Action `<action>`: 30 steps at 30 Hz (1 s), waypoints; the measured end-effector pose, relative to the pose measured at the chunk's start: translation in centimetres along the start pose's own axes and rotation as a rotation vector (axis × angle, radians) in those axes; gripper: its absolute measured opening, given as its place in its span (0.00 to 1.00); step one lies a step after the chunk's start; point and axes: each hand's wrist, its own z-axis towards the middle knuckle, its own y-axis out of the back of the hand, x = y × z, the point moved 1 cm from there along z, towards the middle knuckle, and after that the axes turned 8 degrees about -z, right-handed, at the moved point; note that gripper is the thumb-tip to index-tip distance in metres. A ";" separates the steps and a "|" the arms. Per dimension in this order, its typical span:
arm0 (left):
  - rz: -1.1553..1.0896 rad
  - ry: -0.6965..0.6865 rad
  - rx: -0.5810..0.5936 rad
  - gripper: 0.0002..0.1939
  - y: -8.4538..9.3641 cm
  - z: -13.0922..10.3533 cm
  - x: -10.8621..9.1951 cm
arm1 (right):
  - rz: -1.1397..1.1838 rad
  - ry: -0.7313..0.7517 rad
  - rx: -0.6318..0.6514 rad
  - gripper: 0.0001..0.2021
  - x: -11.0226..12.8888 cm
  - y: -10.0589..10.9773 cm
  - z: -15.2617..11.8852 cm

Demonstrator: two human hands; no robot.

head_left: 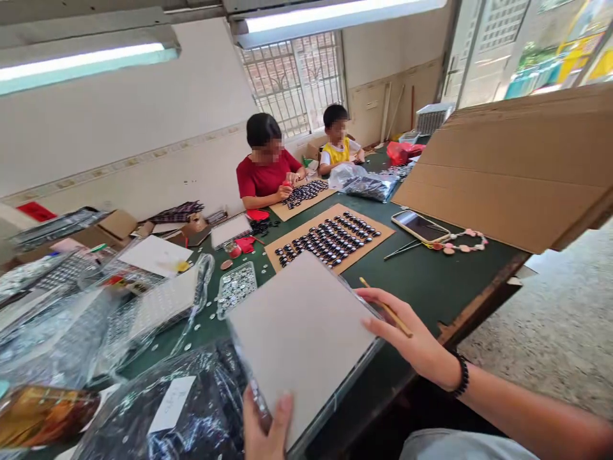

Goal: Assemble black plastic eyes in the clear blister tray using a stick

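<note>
A square, pale-topped stack (301,326) in clear plastic is held tilted above the near edge of the table. My left hand (268,425) grips its lower left edge, the thumb lying on top. On the right edge, the fingers of my right hand (416,335) close round the same stack. A thin wooden stick (387,310) is also tucked in that hand. Just beyond lies a cardboard sheet (373,239) bearing rows of black-and-white round pieces (330,237). To the left of the stack stands a clear tray (237,287) of small silvery discs.
A phone (421,227), tweezers (402,249) and a bead bracelet (464,243) lie right, beside tall cardboard (502,172). Plastic-wrapped stacks (163,303) and a dark bag (191,396) crowd the left. Two people (268,166) sit across the green table (460,281).
</note>
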 end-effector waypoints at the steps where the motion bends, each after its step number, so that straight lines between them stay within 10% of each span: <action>1: -0.058 0.012 0.113 0.42 -3.1 -0.9 0.3 | -0.050 -0.032 -0.078 0.18 -1.5 2.1 -1.1; 4: -0.104 0.029 0.351 0.39 -9.5 -2.8 1.1 | -0.165 -0.109 -0.169 0.19 -5.3 6.9 -3.2; 7: 0.136 -0.028 0.432 0.33 -11.9 -2.9 1.3 | -0.266 -0.096 -0.114 0.19 -7.9 9.8 -3.2; 12: 0.702 -0.200 0.193 0.27 -12.5 -2.4 0.8 | -0.646 0.102 0.006 0.18 -9.7 11.6 -1.2; 18: 0.813 -0.356 -0.057 0.29 -13.2 -3.6 1.0 | -0.837 0.207 0.122 0.15 -9.9 13.5 1.2; 23: 0.703 -0.480 -0.044 0.23 -12.9 -3.8 0.9 | -0.834 0.380 0.146 0.12 -8.3 14.1 7.1; 30: 0.634 -0.477 -0.030 0.18 -12.5 -3.6 0.9 | -0.882 0.623 0.539 0.13 -7.2 10.2 15.4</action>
